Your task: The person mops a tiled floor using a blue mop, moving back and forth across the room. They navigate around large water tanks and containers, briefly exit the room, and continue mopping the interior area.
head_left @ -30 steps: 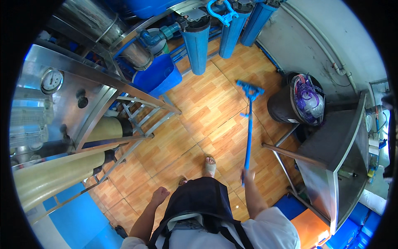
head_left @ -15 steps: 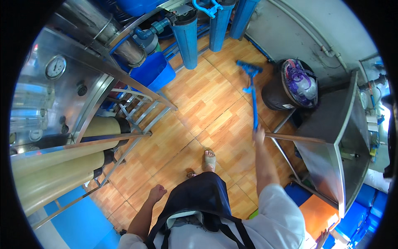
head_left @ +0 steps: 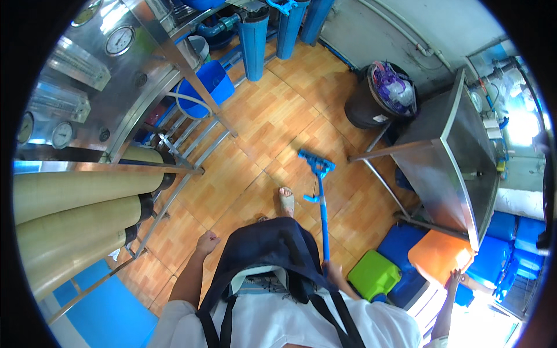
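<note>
The blue mop (head_left: 323, 210) extended up-frame from the right hand (head_left: 332, 272), its head (head_left: 317, 162) just right of centre above the tiled floor (head_left: 290, 110). The right fingers clasped its lower pole (hand slightly blurred). The left hand (head_left: 208, 242), lower left of centre, was curled closed, well apart.

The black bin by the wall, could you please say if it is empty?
The bin is not empty: purple and whitish material shows at its mouth; depth hidden.
</note>
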The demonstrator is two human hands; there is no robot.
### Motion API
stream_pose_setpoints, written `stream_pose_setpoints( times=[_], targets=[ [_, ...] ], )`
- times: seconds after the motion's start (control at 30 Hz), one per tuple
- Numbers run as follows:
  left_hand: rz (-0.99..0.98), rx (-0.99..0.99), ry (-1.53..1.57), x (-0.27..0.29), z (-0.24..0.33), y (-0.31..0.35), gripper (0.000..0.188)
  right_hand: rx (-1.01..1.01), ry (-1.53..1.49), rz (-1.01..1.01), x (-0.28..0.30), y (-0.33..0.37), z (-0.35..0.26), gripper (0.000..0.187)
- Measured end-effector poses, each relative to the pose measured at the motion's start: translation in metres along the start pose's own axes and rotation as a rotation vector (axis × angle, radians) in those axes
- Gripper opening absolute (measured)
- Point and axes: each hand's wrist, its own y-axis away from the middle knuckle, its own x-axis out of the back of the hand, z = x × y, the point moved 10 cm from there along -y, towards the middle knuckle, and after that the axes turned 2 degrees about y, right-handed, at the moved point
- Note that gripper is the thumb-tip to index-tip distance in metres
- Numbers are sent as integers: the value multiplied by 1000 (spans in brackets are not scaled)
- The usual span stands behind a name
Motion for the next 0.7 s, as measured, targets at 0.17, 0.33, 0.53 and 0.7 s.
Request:
stream_pose_setpoints(
  times=[0.17, 0.33, 0.53, 0.7],
  targets=[
    [45, 36, -73, 13, -36, 9, 30, 150, -185, 54, -7, -45, -109, 8],
    [82, 20, -39, 23, -55, 12, 32, 317, 21, -35, -23, -123, -268, 14],
    [85, -115, 46, 16, -40, 16, 31, 254, 266, 53, -46, -147, -213, 17],
    [40, -133, 31, 10, -42, 7, 32, 319, 414, 106, -10, -75, 4, 18]
  ],
)
